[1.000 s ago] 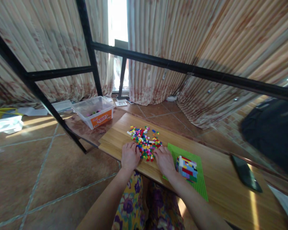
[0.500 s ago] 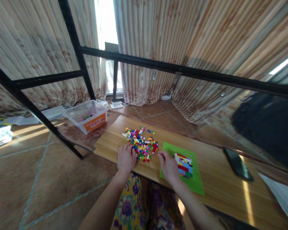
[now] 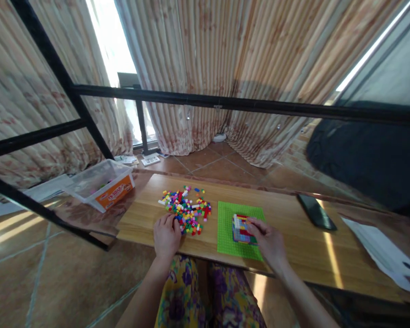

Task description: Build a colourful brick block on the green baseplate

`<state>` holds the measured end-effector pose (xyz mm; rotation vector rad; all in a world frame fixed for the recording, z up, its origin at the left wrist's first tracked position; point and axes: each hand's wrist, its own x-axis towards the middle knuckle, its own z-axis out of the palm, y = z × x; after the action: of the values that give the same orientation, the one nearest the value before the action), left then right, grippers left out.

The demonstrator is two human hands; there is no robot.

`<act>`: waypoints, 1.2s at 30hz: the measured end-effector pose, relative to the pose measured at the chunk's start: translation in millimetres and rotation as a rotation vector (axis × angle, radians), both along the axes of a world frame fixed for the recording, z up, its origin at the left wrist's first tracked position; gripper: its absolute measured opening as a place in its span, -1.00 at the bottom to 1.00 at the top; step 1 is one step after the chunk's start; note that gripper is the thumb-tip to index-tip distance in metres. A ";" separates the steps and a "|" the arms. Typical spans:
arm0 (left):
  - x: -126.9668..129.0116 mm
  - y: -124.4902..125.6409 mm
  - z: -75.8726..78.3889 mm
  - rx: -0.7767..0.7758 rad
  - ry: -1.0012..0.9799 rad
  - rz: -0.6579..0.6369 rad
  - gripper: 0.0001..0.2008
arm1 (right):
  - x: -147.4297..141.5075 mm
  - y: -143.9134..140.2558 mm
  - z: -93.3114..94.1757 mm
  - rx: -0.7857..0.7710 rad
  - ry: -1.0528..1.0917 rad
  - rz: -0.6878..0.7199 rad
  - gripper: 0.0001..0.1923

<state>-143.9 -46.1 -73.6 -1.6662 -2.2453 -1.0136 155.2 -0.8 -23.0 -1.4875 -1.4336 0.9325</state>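
A pile of small coloured toy bricks point(image 3: 187, 210) is spread over the wooden board. At its near left edge rests my left hand point(image 3: 167, 234), fingers curled down against the bricks; whatever they hold is hidden. To the right lies a green baseplate point(image 3: 225, 228) carrying a low block of joined bricks point(image 3: 239, 228) in white, red, blue and other colours. My right hand point(image 3: 267, 238) is over the right side of this build, thumb and fingers pinched together. Anything in that pinch is too small to name, and the hand covers part of the build.
A black phone point(image 3: 316, 212) and white paper point(image 3: 379, 248) lie on the right of the wooden board point(image 3: 140, 223). A clear plastic bin point(image 3: 102, 187) with an orange label stands at the left. Black metal bars point(image 3: 191, 98) cross in front of the curtains.
My right hand has moved from the baseplate's left side, near the pile, over to the right side of the brick build. My left hand stays at the pile. The camera view has shifted.
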 end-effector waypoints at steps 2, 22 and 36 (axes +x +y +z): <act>-1.4 0.9 -1.0 0.005 0.021 -0.007 -0.73 | 13.5 2.5 1.5 0.034 -0.056 -0.040 -0.62; -6.9 4.9 1.6 -0.031 0.033 -0.006 -0.70 | 21.2 49.5 -2.7 0.159 -0.437 0.243 -0.82; -8.8 5.7 -4.7 -0.015 0.057 -0.013 -0.69 | 24.6 70.1 -4.1 0.022 -0.328 0.299 -0.97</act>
<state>-152.8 -40.4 -78.3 -1.6958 -2.2141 -0.9423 179.8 69.2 -27.2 -1.4836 -1.9388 0.8701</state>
